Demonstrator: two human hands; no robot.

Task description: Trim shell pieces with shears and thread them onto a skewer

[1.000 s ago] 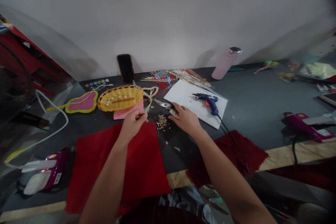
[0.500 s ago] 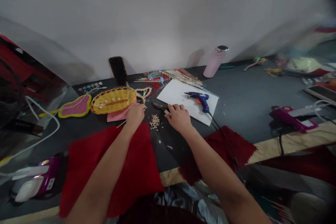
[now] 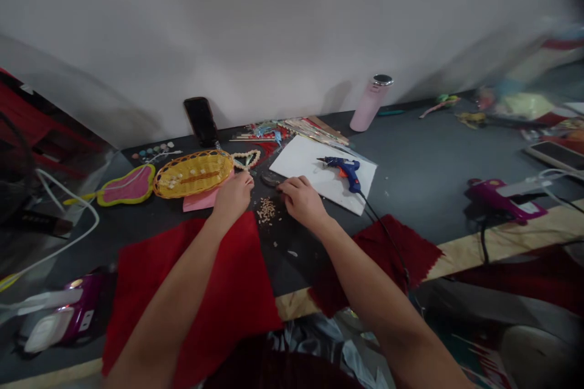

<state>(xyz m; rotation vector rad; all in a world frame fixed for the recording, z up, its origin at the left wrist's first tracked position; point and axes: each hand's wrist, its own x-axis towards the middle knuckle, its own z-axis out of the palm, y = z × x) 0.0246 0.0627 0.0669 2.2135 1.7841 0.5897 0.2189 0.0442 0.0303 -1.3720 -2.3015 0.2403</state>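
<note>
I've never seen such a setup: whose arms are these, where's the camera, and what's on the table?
No machine here: these are one person's bare arms; every picture comes from a camera on their head. The right hand is at a dark metal tool, handles hidden, so that grip is unclear. The left hand is beside a yellow basket, fingers bent; whether it holds anything is unclear. On the dark table lie, among other things, a pile of small pale pieces, red cloth, and a white board with a blue glue gun on it.
</note>
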